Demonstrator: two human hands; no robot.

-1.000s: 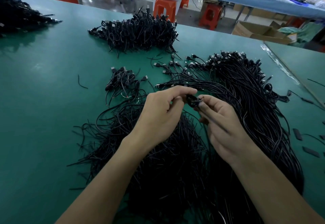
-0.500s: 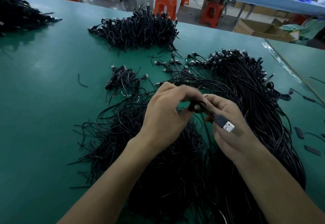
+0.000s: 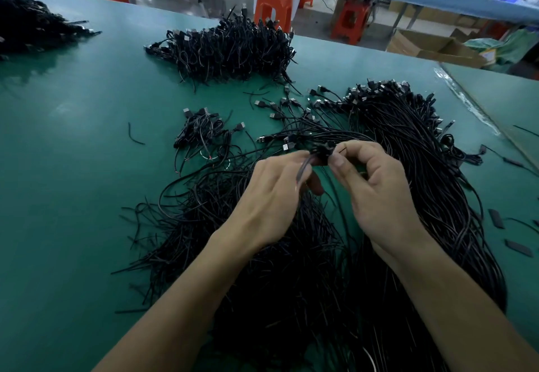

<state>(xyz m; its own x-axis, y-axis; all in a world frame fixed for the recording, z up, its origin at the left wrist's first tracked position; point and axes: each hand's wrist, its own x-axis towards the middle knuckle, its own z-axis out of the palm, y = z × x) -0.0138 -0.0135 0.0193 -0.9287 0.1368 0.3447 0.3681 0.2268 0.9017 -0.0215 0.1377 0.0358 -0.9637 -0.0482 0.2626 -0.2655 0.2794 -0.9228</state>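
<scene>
Head view: left hand [image 3: 274, 196] and right hand [image 3: 376, 196] each pinch one coiled cable [image 3: 320, 153] at the fingertips, above the nearest heap [image 3: 291, 269] on the table [image 3: 73, 167]. Judged light, limp and springy; best gripped where the loops cross. Count: one cable held, two hands, four heaps.

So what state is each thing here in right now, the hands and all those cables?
left hand: fingers curled, grips the small cable coil.
right hand: pinches the same coil.
small cable coil: wound up, held between both hands.
near cable heap: loose, uncoiled, lying under the arms.
far cable pile: coiled bundles, heaped together.
cardboard box: open.
</scene>
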